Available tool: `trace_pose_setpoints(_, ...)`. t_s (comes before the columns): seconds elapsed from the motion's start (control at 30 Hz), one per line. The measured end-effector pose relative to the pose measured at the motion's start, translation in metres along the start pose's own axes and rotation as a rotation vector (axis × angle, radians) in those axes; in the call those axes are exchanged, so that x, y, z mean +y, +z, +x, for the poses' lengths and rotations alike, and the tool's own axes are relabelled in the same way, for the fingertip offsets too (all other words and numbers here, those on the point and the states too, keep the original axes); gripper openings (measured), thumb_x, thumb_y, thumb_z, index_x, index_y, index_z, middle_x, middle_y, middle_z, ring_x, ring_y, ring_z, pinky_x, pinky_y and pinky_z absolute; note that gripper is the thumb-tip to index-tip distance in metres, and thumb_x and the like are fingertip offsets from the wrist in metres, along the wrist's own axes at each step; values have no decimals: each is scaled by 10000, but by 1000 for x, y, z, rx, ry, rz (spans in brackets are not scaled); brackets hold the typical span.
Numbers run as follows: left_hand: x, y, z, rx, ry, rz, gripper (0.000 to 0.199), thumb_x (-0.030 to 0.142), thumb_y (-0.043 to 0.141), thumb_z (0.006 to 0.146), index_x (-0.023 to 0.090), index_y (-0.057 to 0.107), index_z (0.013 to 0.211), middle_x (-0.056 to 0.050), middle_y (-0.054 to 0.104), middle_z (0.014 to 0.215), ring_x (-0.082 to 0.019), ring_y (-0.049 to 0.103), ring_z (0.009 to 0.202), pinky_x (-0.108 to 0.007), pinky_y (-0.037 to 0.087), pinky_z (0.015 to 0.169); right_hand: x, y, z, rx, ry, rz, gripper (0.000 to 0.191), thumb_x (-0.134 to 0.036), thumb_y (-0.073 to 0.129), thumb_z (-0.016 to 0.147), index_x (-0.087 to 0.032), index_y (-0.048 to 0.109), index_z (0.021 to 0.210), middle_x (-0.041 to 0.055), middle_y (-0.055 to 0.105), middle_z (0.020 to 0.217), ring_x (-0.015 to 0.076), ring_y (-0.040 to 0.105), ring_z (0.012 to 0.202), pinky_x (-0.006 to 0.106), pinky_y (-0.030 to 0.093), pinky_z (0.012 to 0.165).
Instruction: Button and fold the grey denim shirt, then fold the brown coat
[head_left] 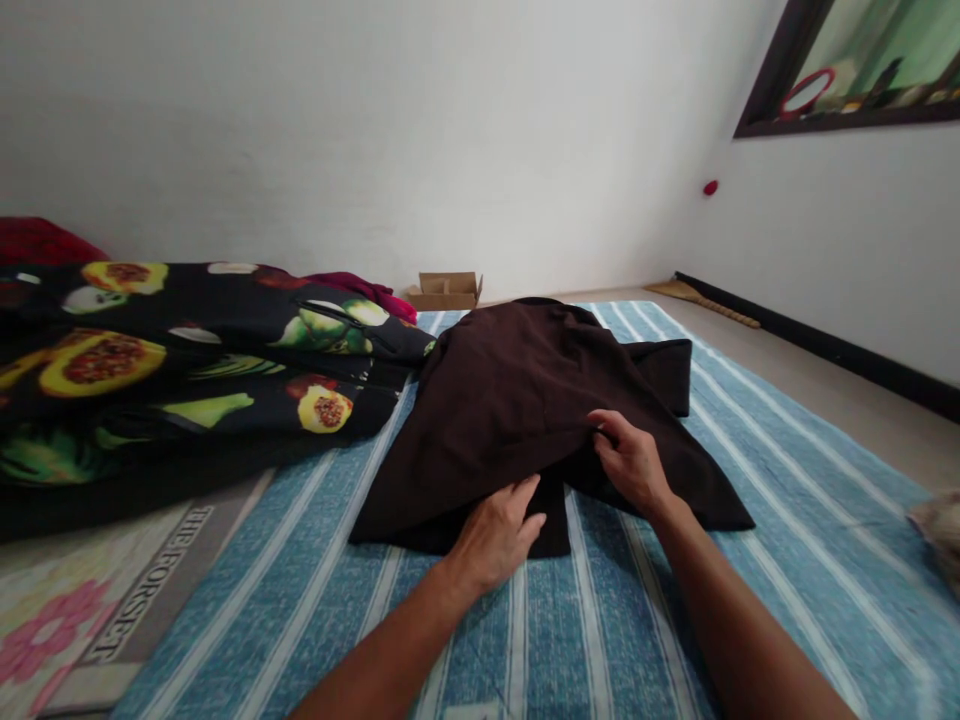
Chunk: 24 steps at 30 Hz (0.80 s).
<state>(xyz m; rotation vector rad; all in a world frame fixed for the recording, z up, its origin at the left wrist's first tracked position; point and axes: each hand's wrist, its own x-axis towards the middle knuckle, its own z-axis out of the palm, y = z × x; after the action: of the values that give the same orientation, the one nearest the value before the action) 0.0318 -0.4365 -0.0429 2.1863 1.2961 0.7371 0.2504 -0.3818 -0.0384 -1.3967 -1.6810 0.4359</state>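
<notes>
A dark brown garment (517,390) lies spread on a blue, white-striped cloth (300,570). One sleeve-like part (664,370) sticks out at its right side. My right hand (630,462) pinches the garment's near edge and lifts it a little, which leaves a gap beneath. Lower and to the left, my left hand (499,535) rests at the same edge with its fingers apart, touching the dark fabric there. Whether the left fingertips grip any cloth is not visible.
A black fruit-print garment (187,370) is piled at the left, with red cloth (45,240) behind it. Beneath it shows a flowered mat (82,600). By the wall stands an open cardboard box (446,290). A fuzzy thing (941,535) lies at the right edge.
</notes>
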Motion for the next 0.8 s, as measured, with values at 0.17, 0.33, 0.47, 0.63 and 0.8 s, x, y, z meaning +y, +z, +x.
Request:
trace_pose_setpoints(0.17, 1, -11, 5, 21, -44, -61, 815, 287, 717, 674, 233, 365, 1407, -89, 392, 1460, -290, 312, 1363, -436, 242, 1139, 0, 1, 1, 155, -108, -325, 206, -223, 428, 863, -194, 619, 935, 66, 648, 949, 186, 590, 896, 267, 415, 791)
trace_pose_setpoints(0.33, 5, -19, -2, -273, 105, 128, 685, 251, 724, 639, 197, 512, 1288, -135, 403, 1447, -305, 414, 1300, -413, 374, 1068, -2, 1, -1, 134, -154, -629, 247, -222, 422, 909, -207, 637, 789, 60, 623, 870, 184, 525, 841, 260, 355, 697)
trace_pose_setpoints(0.47, 2, -17, -4, -225, 257, 330, 259, 108, 558, 735, 156, 632, 978, -131, 579, 1273, -263, 522, 1208, -385, 433, 1024, -10, -1, -4, 112, -119, -818, 203, -203, 504, 870, -199, 648, 726, 58, 609, 778, 187, 491, 780, 274, 295, 638)
trace_pose_setpoints(0.63, -9, -15, 2, 38, 329, 392, 248, 72, 397, 831, 143, 580, 983, -108, 674, 1000, -197, 665, 910, -323, 555, 817, -18, -1, -6, 38, 13, -859, 183, -253, 540, 860, -188, 648, 727, 52, 637, 758, 167, 533, 719, 274, 248, 576)
trace_pose_setpoints(0.8, -18, -22, 9, 400, 218, 351, 174, 176, 400, 904, 170, 523, 1027, -60, 666, 856, -185, 672, 767, -303, 559, 692, -21, 3, -14, -64, 27, -735, 230, -241, 431, 920, -212, 652, 863, 22, 673, 789, 148, 587, 666, 264, 253, 540)
